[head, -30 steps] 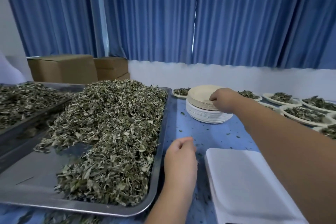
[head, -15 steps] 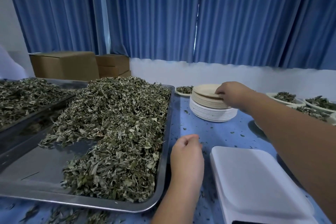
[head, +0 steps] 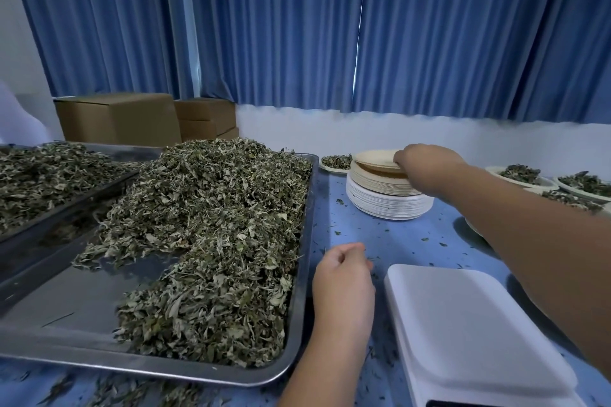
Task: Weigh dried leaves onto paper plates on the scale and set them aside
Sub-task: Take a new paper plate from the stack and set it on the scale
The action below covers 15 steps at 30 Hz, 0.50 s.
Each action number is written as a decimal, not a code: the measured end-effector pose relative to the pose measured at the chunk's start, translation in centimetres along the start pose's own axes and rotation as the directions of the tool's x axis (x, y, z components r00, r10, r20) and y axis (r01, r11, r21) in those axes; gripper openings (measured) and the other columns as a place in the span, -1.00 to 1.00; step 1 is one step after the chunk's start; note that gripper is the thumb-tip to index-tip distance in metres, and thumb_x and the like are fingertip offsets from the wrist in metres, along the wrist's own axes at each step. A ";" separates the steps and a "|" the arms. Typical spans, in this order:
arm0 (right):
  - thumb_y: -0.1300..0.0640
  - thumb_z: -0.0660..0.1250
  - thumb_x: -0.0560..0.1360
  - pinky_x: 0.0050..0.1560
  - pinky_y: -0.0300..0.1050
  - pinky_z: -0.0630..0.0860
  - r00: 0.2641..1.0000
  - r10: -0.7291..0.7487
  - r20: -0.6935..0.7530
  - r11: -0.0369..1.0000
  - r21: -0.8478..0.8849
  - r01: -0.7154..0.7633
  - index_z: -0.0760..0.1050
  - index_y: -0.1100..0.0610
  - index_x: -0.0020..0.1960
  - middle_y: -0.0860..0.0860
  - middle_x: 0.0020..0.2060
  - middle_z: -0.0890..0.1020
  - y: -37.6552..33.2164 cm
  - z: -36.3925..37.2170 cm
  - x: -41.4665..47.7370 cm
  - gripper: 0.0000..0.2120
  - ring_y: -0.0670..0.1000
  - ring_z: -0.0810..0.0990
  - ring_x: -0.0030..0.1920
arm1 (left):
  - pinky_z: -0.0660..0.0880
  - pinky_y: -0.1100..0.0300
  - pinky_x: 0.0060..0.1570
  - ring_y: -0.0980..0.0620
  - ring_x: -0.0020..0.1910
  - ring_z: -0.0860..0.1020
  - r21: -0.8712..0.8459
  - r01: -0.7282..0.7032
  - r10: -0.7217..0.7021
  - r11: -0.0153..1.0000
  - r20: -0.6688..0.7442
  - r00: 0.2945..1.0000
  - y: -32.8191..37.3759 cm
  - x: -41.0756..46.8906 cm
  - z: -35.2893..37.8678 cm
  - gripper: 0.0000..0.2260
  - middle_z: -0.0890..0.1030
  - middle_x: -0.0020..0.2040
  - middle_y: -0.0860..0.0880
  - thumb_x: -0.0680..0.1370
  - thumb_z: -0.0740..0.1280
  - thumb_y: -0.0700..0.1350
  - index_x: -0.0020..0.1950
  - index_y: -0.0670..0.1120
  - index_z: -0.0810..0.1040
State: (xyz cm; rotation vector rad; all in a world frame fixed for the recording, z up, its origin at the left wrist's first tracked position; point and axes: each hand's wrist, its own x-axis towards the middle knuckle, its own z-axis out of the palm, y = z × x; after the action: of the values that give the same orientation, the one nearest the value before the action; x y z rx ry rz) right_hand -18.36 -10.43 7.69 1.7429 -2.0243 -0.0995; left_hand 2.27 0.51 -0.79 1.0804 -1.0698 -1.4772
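Peeling top plate (head: 375, 160) off the stack (head: 388, 200) for the bare scale (head: 463, 324): right hand (head: 426, 165) pinches its rim; left hand (head: 344, 274) loosely curled, empty.

Right hand (head: 426, 163) pinching top plate (head: 373, 160) (tilted), left hand (head: 344, 277) beside scale (head: 463, 324)

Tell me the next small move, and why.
Probably lift the top plate off the stack and bring it to the scale: the right hand pinches the plate's rim, and the scale holds no plate yet.
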 end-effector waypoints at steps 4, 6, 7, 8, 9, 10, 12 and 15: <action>0.41 0.12 0.46 -0.14 -0.01 0.51 0.997 0.059 -0.051 0.986 0.157 -0.050 0.45 0.17 0.14 0.07 -0.09 0.45 0.1 0.5 0.4 -0.68 0.13 0.49 -0.10 | 0.33 0.33 -0.49 0.13 -0.48 0.41 0.002 -0.001 0.001 1.000 0.001 1.000 -0.1 0.0 0.1 -0.86 0.60 -0.24 0.08 0.59 0.24 -0.13 -0.07 0.05 0.57; 0.42 0.11 0.46 -0.12 0.00 0.50 0.992 0.106 -0.068 0.960 0.268 -0.084 0.46 0.17 0.17 0.08 -0.07 0.46 0.1 0.5 0.5 -0.65 0.15 0.48 -0.08 | 0.33 0.34 -0.52 0.16 -0.52 0.41 -0.008 -0.001 0.001 1.000 0.001 1.000 -0.1 0.0 0.1 -0.86 0.59 -0.25 0.08 0.59 0.25 -0.14 -0.07 0.04 0.57; 0.41 0.10 0.48 -0.09 0.02 0.51 0.988 0.128 -0.082 0.942 0.322 -0.096 0.46 0.16 0.19 0.09 -0.05 0.47 0.1 0.5 0.5 -0.64 0.16 0.48 -0.05 | 0.33 0.33 -0.50 0.16 -0.51 0.42 -0.010 -0.001 0.001 1.000 0.001 1.000 -0.1 0.1 0.1 -0.86 0.59 -0.25 0.08 0.59 0.25 -0.14 -0.07 0.04 0.58; 0.41 0.11 0.50 -0.07 0.03 0.52 0.983 0.152 -0.102 0.921 0.375 -0.103 0.47 0.16 0.19 0.11 -0.03 0.49 0.1 0.5 0.5 -0.64 0.17 0.49 -0.03 | 0.34 0.31 -0.48 0.15 -0.49 0.43 -0.010 -0.002 0.002 1.000 0.001 1.000 -0.1 0.1 0.1 -0.86 0.59 -0.24 0.07 0.59 0.25 -0.14 -0.07 0.04 0.58; 0.40 0.11 0.51 -0.05 0.05 0.52 0.976 0.178 -0.127 0.898 0.427 -0.108 0.49 0.17 0.18 0.14 0.00 0.52 0.1 0.5 0.4 -0.66 0.18 0.50 -0.02 | 0.34 0.29 -0.45 0.13 -0.46 0.44 -0.012 -0.003 0.003 1.000 0.000 1.000 -0.1 0.1 0.1 -0.86 0.60 -0.24 0.07 0.59 0.25 -0.14 -0.06 0.04 0.58; 0.39 0.11 0.53 -0.04 0.05 0.53 0.966 0.211 -0.147 0.867 0.484 -0.116 0.51 0.18 0.16 0.16 0.02 0.54 0.1 0.4 0.4 -0.69 0.19 0.51 -0.01 | 0.35 0.27 -0.42 0.12 -0.43 0.45 -0.013 -0.005 0.005 1.000 -0.001 1.000 -0.2 0.1 0.1 -0.86 0.60 -0.23 0.07 0.59 0.25 -0.14 -0.06 0.03 0.58; 0.38 0.11 0.53 -0.06 0.02 0.54 0.942 0.302 -0.147 0.772 0.618 -0.151 0.54 0.20 0.10 0.18 0.02 0.57 0.1 0.1 0.3 -0.72 0.20 0.55 -0.02 | 0.37 0.24 -0.36 0.10 -0.37 0.47 -0.012 -0.008 0.008 1.000 -0.001 1.000 -0.3 0.2 0.2 -0.86 0.60 -0.20 0.06 0.59 0.25 -0.14 -0.05 0.04 0.58; 0.32 0.12 0.51 -0.04 -0.03 0.57 0.898 0.432 -0.087 0.578 0.790 -0.202 0.57 0.23 0.01 0.18 -0.07 0.63 0.0 -0.4 0.0 -0.75 0.19 0.62 -0.05 | 0.38 0.24 -0.35 0.10 -0.35 0.48 -0.010 -0.014 0.014 1.000 0.002 1.000 -0.3 0.2 0.1 -0.87 0.60 -0.19 0.06 0.59 0.25 -0.13 -0.04 0.04 0.58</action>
State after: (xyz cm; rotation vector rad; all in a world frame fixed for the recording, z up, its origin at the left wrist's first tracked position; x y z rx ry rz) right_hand -18.25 -10.31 8.03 1.6112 -2.2776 1.2466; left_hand 2.04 0.36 -1.13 1.0628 -1.0688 -1.4715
